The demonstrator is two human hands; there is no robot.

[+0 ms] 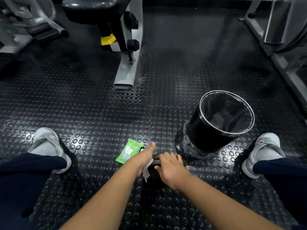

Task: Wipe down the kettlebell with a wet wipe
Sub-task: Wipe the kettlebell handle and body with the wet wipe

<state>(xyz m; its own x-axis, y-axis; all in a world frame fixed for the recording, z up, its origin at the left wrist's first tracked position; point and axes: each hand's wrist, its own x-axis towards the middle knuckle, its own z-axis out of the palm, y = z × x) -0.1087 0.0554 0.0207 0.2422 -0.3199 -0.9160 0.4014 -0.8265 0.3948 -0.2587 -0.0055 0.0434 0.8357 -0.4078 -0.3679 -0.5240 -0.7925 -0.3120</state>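
A black kettlebell (153,166) stands on the studded rubber floor between my feet, mostly hidden under my hands. My right hand (171,168) rests on top of it with the fingers curled over the handle. My left hand (144,156) presses a white wet wipe (147,171) against the kettlebell's left side, thumb stretched forward. Just left of that hand, a green wet wipe pack (128,151) lies flat on the floor.
A black bin (221,120) with a plastic liner and a metal rim stands to the front right. A grey gym machine leg (127,67) reaches down the middle ahead. More machine frames (282,47) line the right and left. My two shoes (48,145) flank the kettlebell.
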